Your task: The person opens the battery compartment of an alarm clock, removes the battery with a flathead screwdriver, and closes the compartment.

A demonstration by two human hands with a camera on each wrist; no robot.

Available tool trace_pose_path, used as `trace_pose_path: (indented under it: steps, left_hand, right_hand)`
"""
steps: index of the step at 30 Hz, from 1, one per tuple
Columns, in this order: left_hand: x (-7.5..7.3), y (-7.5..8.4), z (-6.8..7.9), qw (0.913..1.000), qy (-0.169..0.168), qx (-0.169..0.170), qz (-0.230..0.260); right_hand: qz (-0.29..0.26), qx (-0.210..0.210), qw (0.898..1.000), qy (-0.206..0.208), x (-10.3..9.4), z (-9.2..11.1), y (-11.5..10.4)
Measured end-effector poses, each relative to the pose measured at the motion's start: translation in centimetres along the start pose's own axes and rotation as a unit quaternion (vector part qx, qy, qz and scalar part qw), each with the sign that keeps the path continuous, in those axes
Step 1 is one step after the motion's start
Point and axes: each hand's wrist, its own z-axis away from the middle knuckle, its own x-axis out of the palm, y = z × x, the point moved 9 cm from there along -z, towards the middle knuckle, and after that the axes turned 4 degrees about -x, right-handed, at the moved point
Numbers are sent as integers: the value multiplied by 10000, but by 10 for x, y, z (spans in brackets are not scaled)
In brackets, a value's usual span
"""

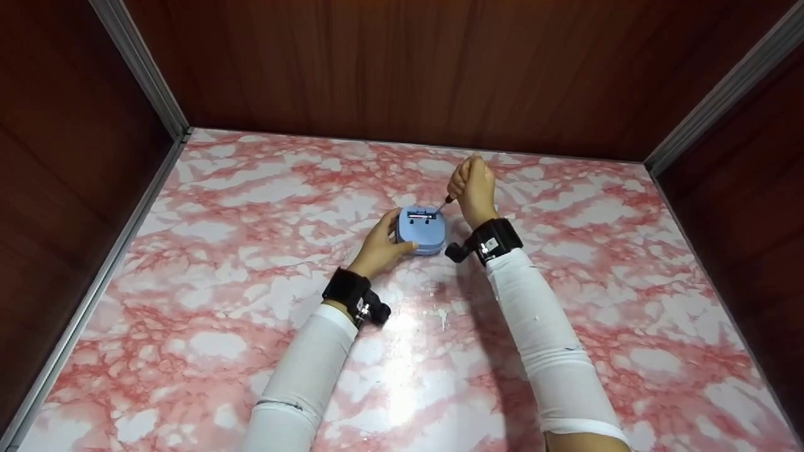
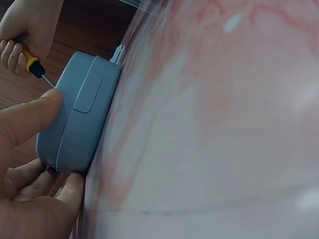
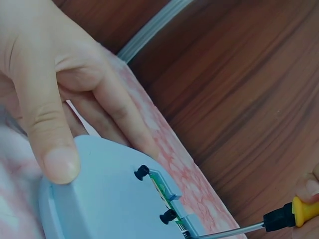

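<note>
A rounded light-blue plastic box (image 1: 422,236) rests on the marbled tabletop. My left hand (image 1: 380,247) grips its left side, the thumb on the top face and other fingers around the side. In that face is a narrow open slot (image 3: 162,190) with a green-edged part inside, and two black pegs (image 3: 168,216) stick up beside it. A screwdriver (image 3: 280,218) with a yellow and black handle is held in my right hand (image 1: 475,188), fingers curled round the handle. Its metal shaft slants down, the tip at the slot's right end.
A small white piece (image 2: 117,54) lies on the table beside the box. Dark wood panels (image 1: 402,69) enclose the pink and white tabletop (image 1: 251,207) at the back and both sides, with metal trim (image 1: 147,69) at the corners.
</note>
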Motion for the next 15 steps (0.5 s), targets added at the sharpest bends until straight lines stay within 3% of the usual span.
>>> trace_pose_path:
  steps: [15]
  left_hand:
    - [0, -2, 2, 9997, -37, -215, 106]
  right_hand:
    - [-791, 93, 9963, 327, -20, 1, -2]
